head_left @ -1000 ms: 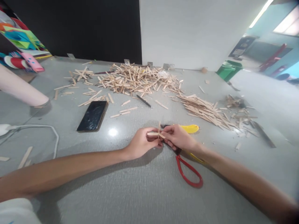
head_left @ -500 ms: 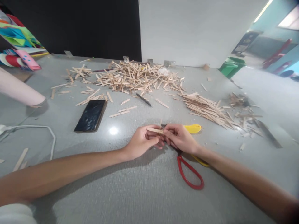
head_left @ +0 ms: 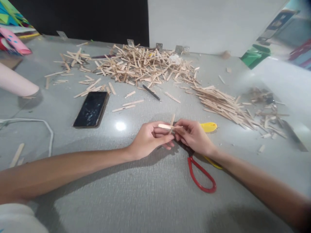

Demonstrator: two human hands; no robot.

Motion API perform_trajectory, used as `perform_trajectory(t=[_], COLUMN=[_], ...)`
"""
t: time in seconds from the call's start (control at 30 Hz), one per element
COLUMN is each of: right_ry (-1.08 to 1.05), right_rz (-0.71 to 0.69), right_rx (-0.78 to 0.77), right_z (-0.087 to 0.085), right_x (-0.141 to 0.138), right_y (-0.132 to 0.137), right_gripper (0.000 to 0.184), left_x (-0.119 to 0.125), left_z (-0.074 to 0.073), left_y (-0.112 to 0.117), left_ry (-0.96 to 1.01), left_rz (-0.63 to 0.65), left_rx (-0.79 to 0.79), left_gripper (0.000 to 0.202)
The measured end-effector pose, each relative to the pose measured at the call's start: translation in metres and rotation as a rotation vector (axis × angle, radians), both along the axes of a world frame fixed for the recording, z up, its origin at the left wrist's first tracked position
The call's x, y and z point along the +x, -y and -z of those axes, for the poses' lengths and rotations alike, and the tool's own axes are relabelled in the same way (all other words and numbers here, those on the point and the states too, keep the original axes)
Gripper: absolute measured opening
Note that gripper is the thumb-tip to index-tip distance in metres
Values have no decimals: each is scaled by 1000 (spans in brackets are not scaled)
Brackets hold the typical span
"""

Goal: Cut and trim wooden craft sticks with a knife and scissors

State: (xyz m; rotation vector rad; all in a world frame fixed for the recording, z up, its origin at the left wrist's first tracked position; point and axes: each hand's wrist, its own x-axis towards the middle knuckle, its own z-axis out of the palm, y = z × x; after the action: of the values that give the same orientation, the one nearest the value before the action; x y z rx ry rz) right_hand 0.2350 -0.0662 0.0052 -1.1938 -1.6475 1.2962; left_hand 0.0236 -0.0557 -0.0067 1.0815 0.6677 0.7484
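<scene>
My left hand (head_left: 152,138) is closed on small flat wooden sticks (head_left: 164,126), which cross one another between its fingers and thumb. One stick points up, another lies sideways. My right hand (head_left: 193,136) meets it from the right, its thumb and fingers pinched on the end of the same crossed sticks. How the sticks are joined is too small to make out. Beneath the right hand lies a pair of scissors with one red handle loop (head_left: 202,176) and one yellow loop, its dark blades partly hidden. A yellow-handled tool (head_left: 209,127) shows just beyond that hand.
A big heap of wooden sticks (head_left: 136,66) lies at the back, with a neater pile (head_left: 224,105) to its right. A phone (head_left: 91,109), a black pen (head_left: 152,93), a white cable (head_left: 50,136), a pink tube (head_left: 17,81) and a metal strip (head_left: 295,136) surround the work area.
The view has tilted down slightly. Both hands remain together, while the crossed sticks have turned between the fingers, and the upright one shows more broadly.
</scene>
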Motion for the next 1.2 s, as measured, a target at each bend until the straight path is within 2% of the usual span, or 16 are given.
perform_trajectory(t=[0.17, 0.3, 0.5, 0.63, 0.9, 1.07, 1.2], right_ry=[22, 52, 114, 137, 191, 120, 84], right_rz=[-19, -60, -37, -24, 57, 113, 108], right_rx=[27, 46, 102, 114, 354, 249, 143], right_z=[-1, -1, -2, -3, 3, 3, -1], right_x=[0, 1, 1, -1, -3, -4, -4], right_y=[0, 0, 0, 3, 8, 9, 9], right_gripper=[21, 23, 26, 28, 18, 17, 16], left_x=[-2, -2, -2, -3, -6, -5, -2], left_z=[0, 2, 2, 2, 6, 4, 2], left_y=[5, 8, 10, 11, 10, 11, 12], left_ry=[-19, -61, -100, -145, -235, -240, -194], left_rz=[-47, -64, -81, -92, -137, -148, -146], left_rx=[85, 174, 211, 263, 476, 457, 356], left_gripper=[34, 36, 44, 42, 41, 46, 55])
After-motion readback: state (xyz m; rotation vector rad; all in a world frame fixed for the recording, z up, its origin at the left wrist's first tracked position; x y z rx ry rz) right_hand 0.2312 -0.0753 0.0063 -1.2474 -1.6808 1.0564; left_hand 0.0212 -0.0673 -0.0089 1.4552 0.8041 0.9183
